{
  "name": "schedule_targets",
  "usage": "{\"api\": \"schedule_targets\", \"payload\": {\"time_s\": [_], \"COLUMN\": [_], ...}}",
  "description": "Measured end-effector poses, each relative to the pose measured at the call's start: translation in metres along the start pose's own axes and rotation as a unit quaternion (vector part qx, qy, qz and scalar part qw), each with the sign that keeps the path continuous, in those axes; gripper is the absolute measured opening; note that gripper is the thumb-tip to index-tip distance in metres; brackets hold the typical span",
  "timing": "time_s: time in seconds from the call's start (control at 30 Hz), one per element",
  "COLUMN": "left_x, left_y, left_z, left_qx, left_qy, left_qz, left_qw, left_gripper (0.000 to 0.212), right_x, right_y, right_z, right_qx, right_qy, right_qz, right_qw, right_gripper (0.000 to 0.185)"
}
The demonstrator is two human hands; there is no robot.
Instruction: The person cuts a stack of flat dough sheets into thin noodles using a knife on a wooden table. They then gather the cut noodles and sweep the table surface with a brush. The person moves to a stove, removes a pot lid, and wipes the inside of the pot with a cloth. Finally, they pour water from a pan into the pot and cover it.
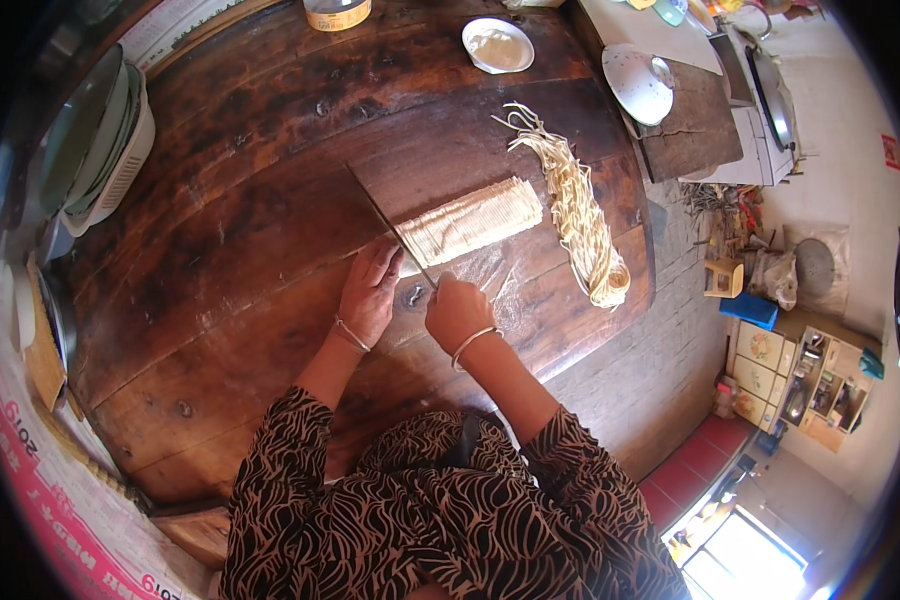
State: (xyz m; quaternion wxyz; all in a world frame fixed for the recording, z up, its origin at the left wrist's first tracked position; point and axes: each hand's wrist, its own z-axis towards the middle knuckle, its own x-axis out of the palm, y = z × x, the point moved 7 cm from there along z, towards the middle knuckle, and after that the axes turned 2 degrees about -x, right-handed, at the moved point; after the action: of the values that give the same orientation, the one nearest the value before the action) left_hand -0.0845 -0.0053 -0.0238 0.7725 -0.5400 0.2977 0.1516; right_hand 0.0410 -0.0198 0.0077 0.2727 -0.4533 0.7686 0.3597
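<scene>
My right hand (459, 311) grips the handle of a kitchen knife (382, 214), whose blade is seen nearly edge-on and slants away to the upper left. Left of the blade, my left hand (370, 289) rests with bent fingers on a short uncut end of folded dough (412, 268), mostly hidden under them. Against the blade's right side lies a long folded strip of dough (472, 221), sliced crosswise into many thin cuts. Farther right, a loose heap of cut noodles (579, 210) stretches along the table. Pale flour dusts the wood between strip and hands.
The dark wooden table (255, 247) has a rounded right edge. At its far side stand a white bowl of flour (497, 46) and a round tub (337, 13). A plastic basket of plates (124, 165) is at left. An upturned enamel basin (637, 84) sits beyond the right edge.
</scene>
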Motion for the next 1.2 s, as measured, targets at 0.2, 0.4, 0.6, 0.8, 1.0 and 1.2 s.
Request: {"api": "schedule_targets", "payload": {"time_s": [0.2,0.4,0.6,0.8,1.0,1.2], "left_x": [-0.001,-0.001,0.001,-0.002,0.006,-0.001], "left_y": [-0.001,0.002,0.01,-0.005,0.023,0.01], "left_z": [0.001,-0.003,-0.003,-0.004,-0.012,-0.004], "left_qx": [0.012,0.032,-0.043,0.053,-0.124,-0.024], "left_qy": [-0.002,-0.01,-0.007,0.021,-0.018,0.022], "left_qz": [0.012,0.056,-0.051,0.108,-0.161,-0.037], "left_qw": [1.0,0.998,0.998,0.992,0.979,0.999], "left_gripper": [0.042,0.038,0.038,0.04,0.045,0.045], "right_x": [0.004,-0.008,0.007,-0.006,0.008,0.005], "right_y": [0.015,0.014,0.012,0.02,0.005,0.024], "right_z": [0.019,0.009,0.007,0.017,-0.002,0.021], "right_qx": [-0.009,-0.025,0.004,-0.026,-0.005,-0.022], "right_qy": [-0.039,-0.009,-0.021,-0.022,-0.017,-0.041], "right_qz": [0.013,-0.01,0.015,-0.01,-0.003,0.005], "right_qw": [0.999,1.0,1.0,0.999,1.0,0.999], "right_gripper": [0.017,0.017,0.019,0.017,0.016,0.016]}}
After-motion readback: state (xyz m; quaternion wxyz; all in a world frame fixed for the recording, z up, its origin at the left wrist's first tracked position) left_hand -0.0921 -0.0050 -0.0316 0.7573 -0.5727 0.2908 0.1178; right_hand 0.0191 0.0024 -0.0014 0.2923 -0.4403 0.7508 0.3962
